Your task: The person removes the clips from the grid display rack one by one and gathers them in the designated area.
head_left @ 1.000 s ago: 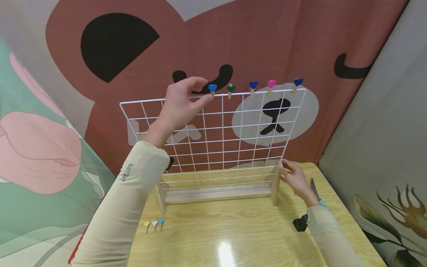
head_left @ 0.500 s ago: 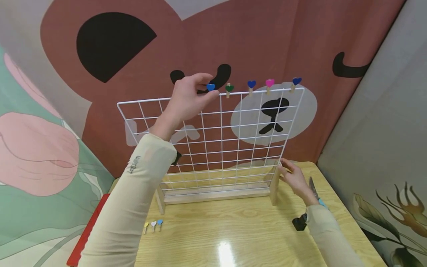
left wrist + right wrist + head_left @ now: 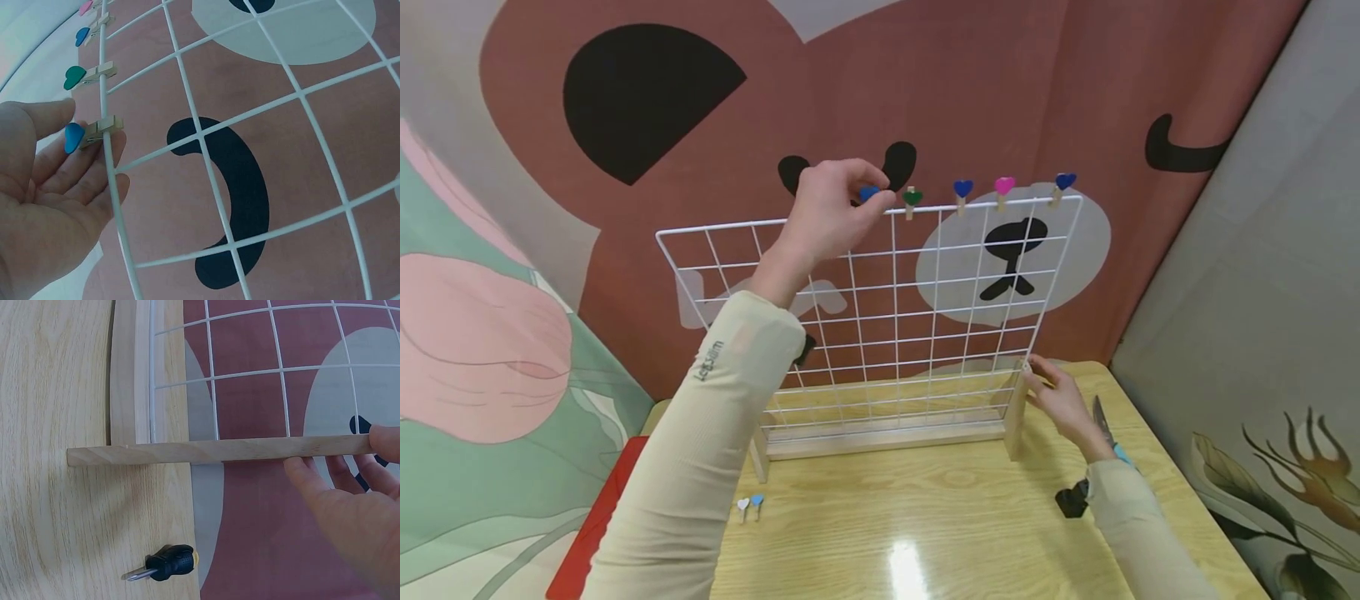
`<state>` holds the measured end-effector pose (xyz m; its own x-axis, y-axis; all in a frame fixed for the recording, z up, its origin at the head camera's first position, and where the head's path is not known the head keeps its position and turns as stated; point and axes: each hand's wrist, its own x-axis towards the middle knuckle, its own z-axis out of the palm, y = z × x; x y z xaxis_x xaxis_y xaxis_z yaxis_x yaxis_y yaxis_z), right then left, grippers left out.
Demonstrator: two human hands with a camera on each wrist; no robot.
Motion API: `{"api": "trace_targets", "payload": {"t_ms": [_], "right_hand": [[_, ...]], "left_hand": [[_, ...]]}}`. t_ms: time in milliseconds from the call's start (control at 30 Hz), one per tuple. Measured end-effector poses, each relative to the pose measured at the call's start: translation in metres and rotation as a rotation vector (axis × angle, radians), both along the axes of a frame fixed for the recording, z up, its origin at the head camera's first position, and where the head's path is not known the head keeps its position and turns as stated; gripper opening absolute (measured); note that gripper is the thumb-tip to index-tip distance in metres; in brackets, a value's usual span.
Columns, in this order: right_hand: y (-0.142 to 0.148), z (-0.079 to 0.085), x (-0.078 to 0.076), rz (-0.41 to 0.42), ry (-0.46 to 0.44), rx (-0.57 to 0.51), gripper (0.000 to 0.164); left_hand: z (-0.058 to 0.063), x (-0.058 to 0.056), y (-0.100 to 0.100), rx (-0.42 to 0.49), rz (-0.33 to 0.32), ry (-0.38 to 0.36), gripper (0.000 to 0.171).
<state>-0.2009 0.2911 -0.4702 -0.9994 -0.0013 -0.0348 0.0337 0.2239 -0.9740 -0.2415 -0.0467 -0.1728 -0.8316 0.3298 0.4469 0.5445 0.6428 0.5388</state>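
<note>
Lying on the near part of the table (image 3: 842, 529), a white clip (image 3: 742, 504) and a loose blue clip (image 3: 757, 500) are set just beside each other. At the left, a red thing (image 3: 602, 517) is partly covered by the left sleeve (image 3: 688, 450); what it is cannot be told. At the right, a tool (image 3: 1102, 419) with a teal handle is partly hidden by the right arm. Farther in, the wooden stand (image 3: 887, 437) is placed upright, and its right post is grasped by the right hand (image 3: 1063, 406), with thumb and fingers set about the upper end. To the right of that post, near the table's edge, a screwdriver (image 3: 172, 562) is shown in the right wrist view. The white grid (image 3: 894, 300) is borne by the stand, and five clips are fastened along its top rail: from the left, a blue clip (image 3: 74, 137), a green clip (image 3: 912, 197), a dark blue clip (image 3: 962, 189), a pink clip (image 3: 1004, 186) and a second dark blue clip (image 3: 1064, 181). The blue clip is flanked by the left hand (image 3: 827, 208), its thumb and fingers parted and clenched on nothing; whether the clip is touched cannot be told. Behind the grid, a bear is displayed on a cloth (image 3: 985, 92)
</note>
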Motion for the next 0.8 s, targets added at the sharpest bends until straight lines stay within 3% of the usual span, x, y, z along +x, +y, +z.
{"api": "trace_targets", "payload": {"t_ms": [333,800], "right_hand": [[0.001,0.003,0.001,0.012,0.006,0.005,0.057],[0.001,-0.001,0.004,0.009,0.027,-0.001,0.055]], "left_hand": [[0.001,0.005,-0.014,0.031,0.021,-0.026,0.017],[0.0,0.007,-0.008,0.018,0.061,-0.052,0.022]]}}
